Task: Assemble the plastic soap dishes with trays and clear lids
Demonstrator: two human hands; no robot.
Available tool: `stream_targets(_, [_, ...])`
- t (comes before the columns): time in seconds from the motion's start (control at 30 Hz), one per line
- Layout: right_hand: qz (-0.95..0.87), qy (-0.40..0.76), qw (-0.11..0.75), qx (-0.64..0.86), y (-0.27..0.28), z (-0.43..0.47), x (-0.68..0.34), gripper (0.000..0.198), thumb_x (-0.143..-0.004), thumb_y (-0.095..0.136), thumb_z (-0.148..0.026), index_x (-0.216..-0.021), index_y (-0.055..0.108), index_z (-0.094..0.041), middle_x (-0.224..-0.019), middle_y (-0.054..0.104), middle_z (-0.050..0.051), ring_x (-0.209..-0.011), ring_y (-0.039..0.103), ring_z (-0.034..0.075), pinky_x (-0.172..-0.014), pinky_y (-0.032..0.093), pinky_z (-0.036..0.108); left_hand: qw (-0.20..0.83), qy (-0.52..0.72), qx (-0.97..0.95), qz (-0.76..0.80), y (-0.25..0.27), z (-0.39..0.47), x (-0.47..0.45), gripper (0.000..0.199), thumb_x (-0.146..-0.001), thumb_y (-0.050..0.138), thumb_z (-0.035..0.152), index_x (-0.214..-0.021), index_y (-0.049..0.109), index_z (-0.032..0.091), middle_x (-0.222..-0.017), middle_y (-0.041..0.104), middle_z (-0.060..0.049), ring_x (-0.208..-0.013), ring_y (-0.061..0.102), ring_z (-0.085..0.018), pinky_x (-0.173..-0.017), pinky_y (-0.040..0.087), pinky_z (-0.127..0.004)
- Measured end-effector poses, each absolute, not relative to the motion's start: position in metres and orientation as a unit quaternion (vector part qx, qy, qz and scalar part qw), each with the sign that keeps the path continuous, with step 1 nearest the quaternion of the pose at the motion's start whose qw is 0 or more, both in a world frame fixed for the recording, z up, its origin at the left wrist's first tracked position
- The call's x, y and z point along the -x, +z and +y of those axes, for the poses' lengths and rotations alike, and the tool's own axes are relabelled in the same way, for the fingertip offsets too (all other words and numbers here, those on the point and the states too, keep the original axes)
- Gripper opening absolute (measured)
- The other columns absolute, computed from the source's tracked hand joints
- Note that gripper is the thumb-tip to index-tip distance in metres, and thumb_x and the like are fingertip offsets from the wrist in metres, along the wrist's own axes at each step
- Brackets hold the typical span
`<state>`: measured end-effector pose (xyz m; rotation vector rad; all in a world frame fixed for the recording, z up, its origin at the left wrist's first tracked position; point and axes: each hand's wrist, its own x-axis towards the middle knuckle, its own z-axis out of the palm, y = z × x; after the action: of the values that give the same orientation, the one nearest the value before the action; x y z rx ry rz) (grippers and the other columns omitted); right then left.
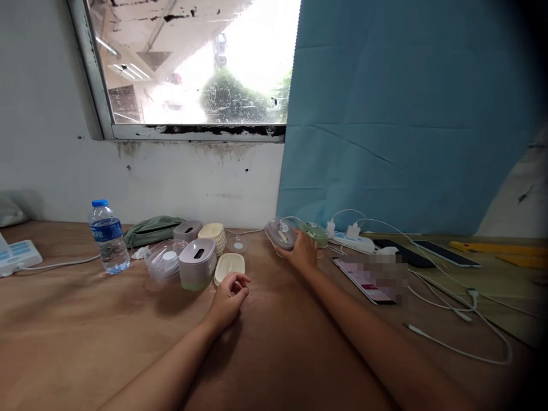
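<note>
My right hand (303, 251) reaches to the back of the table and grips a rounded container with a grey-purple lid (280, 233). A similar container with a green lid (314, 233) stands just behind that hand, partly covered by it. Half-curled and holding nothing, my left hand (233, 294) rests near a cream lid (230, 265). Left of it are a stack of pale pink lids (197, 257), a stack of cream lids (213, 233), a darker grey-purple stack (187, 229) and clear plastic bowls (166, 262).
A water bottle (109, 240) and green pouch (154, 229) stand left. At right lie a phone (359, 279), a power strip (353, 241), white cables (454, 348), another phone (447, 253) and yellow tools (488, 248). A blue sheet (385, 114) hangs behind.
</note>
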<state>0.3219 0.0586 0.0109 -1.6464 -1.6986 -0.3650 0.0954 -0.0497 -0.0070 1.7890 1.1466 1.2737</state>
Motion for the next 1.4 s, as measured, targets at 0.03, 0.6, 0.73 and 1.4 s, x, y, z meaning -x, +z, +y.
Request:
stream_targets(0.03, [-0.650, -0.149, 0.364, 0.650, 0.012, 0.066, -0.320, 0.071, -0.067, 0.056, -0.053, -0.117, 0.036, -0.008, -0.112, 0.049, 0.022, -0.106, 0.042, 0.036, -0.089, 0.026, 0.045, 0.317, 0.487, -0.682, 0.444, -0.006, -0.049, -0.095, 0.013, -0.069, 0.050, 0.015, -0.080, 0.056, 0.017, -0.069, 0.048, 0.002, -0.062, 0.044, -0.011, -0.061, 0.037, -0.022])
stream_targets(0.6, [-0.598, -0.229, 0.326, 0.696, 0.000, 0.101, -0.328, 0.068, -0.068, 0.054, -0.056, -0.110, 0.042, -0.004, -0.119, 0.039, 0.027, -0.105, 0.035, 0.038, -0.086, 0.023, 0.045, 0.283, 0.485, -0.694, 0.451, -0.011, -0.046, -0.096, 0.010, -0.071, 0.048, 0.012, -0.070, 0.057, 0.016, -0.066, 0.044, 0.003, -0.057, 0.040, -0.009, -0.056, 0.034, -0.020])
stream_targets(0.73, [-0.602, -0.234, 0.334, 0.686, 0.005, 0.097, -0.327, 0.070, -0.068, 0.054, -0.053, -0.115, 0.038, -0.003, -0.122, 0.037, 0.026, -0.106, 0.034, 0.038, -0.087, 0.023, 0.046, 0.269, 0.479, -0.699, 0.457, -0.010, -0.047, -0.095, 0.011, -0.071, 0.047, 0.012, -0.070, 0.057, 0.016, -0.066, 0.044, 0.003, -0.057, 0.040, -0.009, -0.056, 0.035, -0.021])
stream_targets(1.4, [-0.894, -0.010, 0.281, 0.350, -0.004, -0.079, -0.311, 0.007, -0.073, 0.050, -0.019, -0.074, 0.054, -0.023, -0.086, 0.056, 0.006, -0.085, 0.050, 0.022, -0.078, 0.039, 0.038, 0.111, 0.323, -0.844, 0.414, -0.022, -0.011, -0.052, 0.022, -0.077, 0.051, 0.016, -0.090, 0.067, 0.022, -0.086, 0.068, -0.005, -0.083, 0.057, -0.021, -0.077, 0.042, -0.031])
